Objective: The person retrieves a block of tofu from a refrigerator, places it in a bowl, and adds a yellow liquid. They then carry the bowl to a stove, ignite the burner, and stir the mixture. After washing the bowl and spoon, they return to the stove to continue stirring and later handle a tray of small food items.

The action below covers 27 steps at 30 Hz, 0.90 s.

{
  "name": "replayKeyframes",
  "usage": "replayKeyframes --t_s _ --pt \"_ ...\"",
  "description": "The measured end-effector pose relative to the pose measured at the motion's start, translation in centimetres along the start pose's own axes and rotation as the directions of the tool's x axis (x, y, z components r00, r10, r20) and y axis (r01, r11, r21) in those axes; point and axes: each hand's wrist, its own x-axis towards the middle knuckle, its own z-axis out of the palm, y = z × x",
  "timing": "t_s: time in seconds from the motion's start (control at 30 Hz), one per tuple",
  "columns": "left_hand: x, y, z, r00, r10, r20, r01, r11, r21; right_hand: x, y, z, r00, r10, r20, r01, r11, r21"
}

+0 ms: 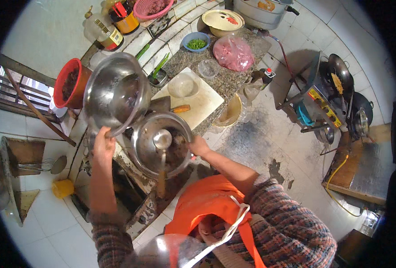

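My left hand (103, 143) is closed on the near rim of a large stainless-steel basin (102, 105), which is tilted so that its shiny inside shows. To its right and a little nearer, my right hand (199, 146) grips the right rim of a smaller metal basin (140, 156). Some dark contents lie in that basin, too unclear to name. A ladle (162, 139) rests in it, its wooden handle sticking out over the near rim. Just beyond, a cleaver (180, 109) with a wooden handle lies by a white cutting board (202, 100) carrying a shallow bowl (183, 85).
On the counter stand a blue bowl (196, 41) of chopped greens, a pink bag (233, 52) of meat and a lidded enamel basin (223, 21). A red bucket (60, 85) is beyond the large basin. A gas stove (317, 96) with woks stands at right.
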Motion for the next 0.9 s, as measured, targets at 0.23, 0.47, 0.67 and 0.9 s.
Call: replayKeyframes --t_s 0.23,0.47,0.67,0.9 --pt "9.4 -8.2 0.8 0.976 -0.197 -0.088 0.205 0.974 0.100 -7.2 0.8 -2.4 0.977 0.191 0.092 -0.202 0.971 0.130" --pt "14.6 -14.2 -3.6 0.923 -0.271 -0.272 0.297 0.953 0.056 -8.7 1.9 -2.8 0.977 0.211 -0.008 -0.206 0.961 0.183" --pt "12.3 -14.0 -3.9 0.933 -0.243 -0.266 0.171 0.949 -0.265 -9.4 2.3 -5.2 0.927 0.252 -0.277 -0.152 0.929 0.337" --pt "2.5 -14.7 -4.1 0.940 -0.342 0.001 0.336 0.922 -0.192 -4.6 2.2 -7.7 0.835 0.318 -0.449 -0.075 0.875 0.479"
